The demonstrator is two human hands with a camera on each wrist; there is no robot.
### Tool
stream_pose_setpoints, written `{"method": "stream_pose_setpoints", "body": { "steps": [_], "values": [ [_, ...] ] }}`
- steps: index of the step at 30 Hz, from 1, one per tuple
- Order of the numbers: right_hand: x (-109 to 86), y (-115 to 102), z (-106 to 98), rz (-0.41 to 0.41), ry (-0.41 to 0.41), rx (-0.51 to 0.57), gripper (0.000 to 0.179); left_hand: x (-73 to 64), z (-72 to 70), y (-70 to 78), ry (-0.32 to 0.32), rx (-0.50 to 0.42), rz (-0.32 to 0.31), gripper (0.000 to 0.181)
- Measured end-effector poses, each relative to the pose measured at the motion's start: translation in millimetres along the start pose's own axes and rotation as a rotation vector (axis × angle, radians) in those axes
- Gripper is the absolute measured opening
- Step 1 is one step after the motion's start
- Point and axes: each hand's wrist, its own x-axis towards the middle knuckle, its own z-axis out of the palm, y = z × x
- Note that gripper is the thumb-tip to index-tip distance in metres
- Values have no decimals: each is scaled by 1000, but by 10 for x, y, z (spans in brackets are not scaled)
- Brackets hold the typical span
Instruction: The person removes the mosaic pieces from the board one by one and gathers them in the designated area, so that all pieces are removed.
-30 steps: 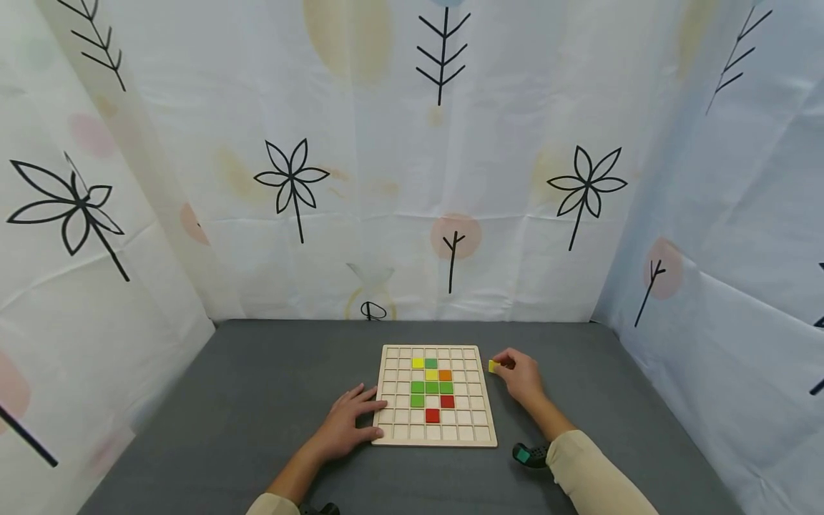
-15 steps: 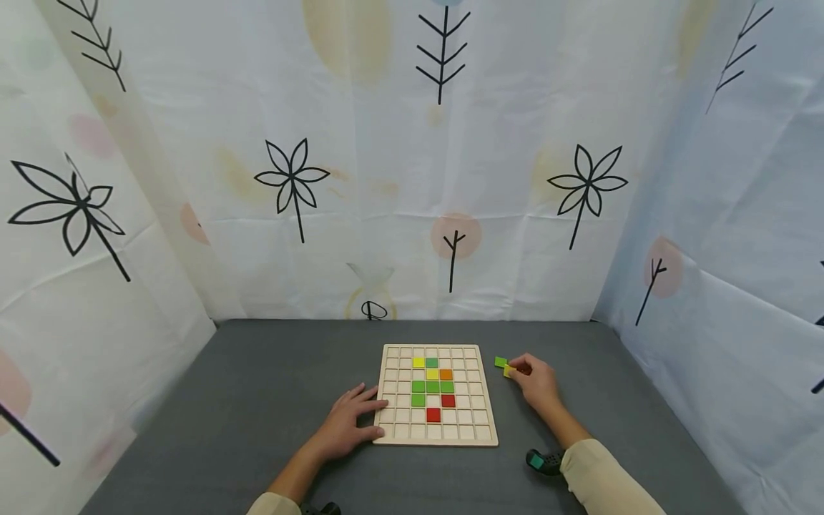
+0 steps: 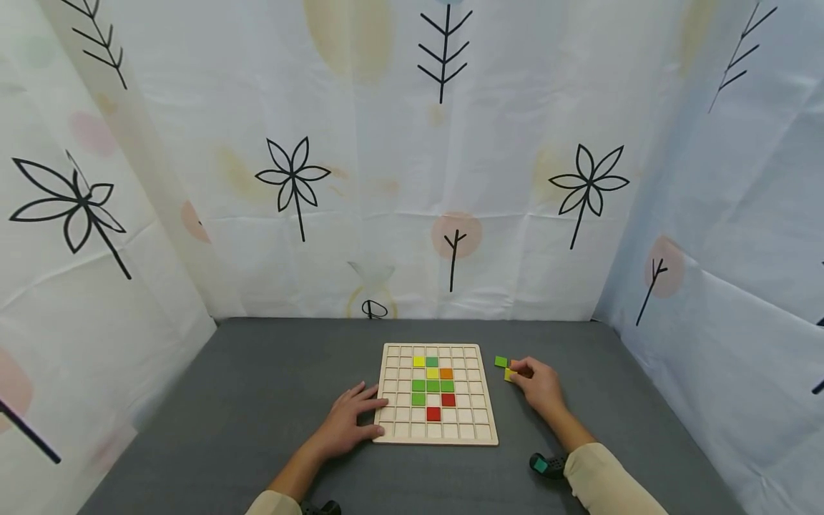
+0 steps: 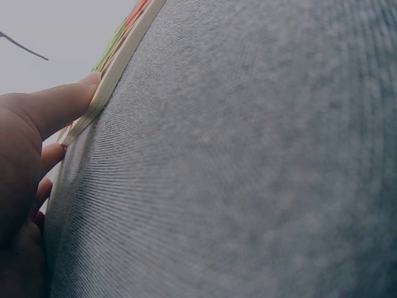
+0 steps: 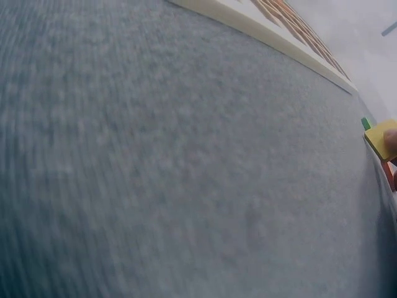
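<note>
My right hand [image 3: 541, 387] pinches a yellow square tile [image 3: 508, 375] just right of the wooden grid board [image 3: 394, 433]. In the right wrist view that yellow tile [image 5: 377, 139] stands tilted under the thumb. A green tile [image 3: 500, 362] lies beside the fingertips, and an orange tile [image 3: 514, 363] is partly hidden behind them. Extended fingers of my left hand [image 3: 346, 423] rest on the board's left edge. Seen from the left wrist, the thumb [image 4: 65, 102] lies on the board's rim [image 4: 127, 59]. Green, yellow, orange and red tiles fill several middle cells.
Dark grey cloth [image 3: 277, 365] covers the table. White patterned curtains [image 3: 360, 236] close off the back and both sides. A black wrist device [image 3: 547, 466] hangs by the right forearm.
My right hand has moved right, away from the board, with the yellow tile. The green tile and then part of the orange tile have come into sight. The left hand has stayed in place.
</note>
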Motion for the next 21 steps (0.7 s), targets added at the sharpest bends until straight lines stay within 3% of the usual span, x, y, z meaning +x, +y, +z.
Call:
{"method": "stream_pose_setpoints", "body": {
  "steps": [21],
  "values": [
    [30, -60, 81, -81, -68, -71, 12, 3, 11, -26, 1, 9, 5, 56]
  ]
}}
